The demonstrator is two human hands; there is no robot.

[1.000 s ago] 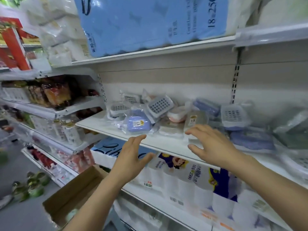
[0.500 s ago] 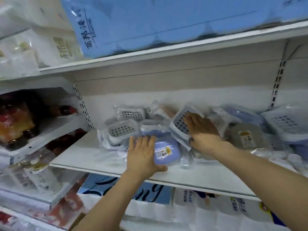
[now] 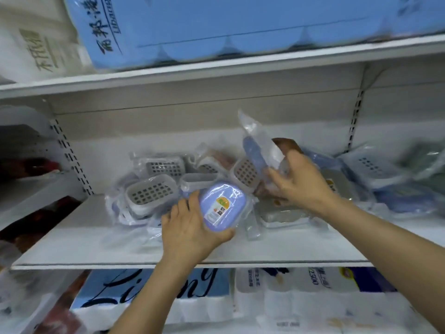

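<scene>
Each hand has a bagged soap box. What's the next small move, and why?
Probably set the lavender box down flat on the bare shelf front. The left hand grips it at the edge of the pile, bare shelf lies just left of it, and the right hand holds the blue box tilted above the pile.

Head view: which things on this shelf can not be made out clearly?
Head view: bagged item in the right hand, smeared by motion.
Head view: label on the lilac box in the left hand, print too small.
Head view: packs at right, blurred, cut by the edge.
</scene>
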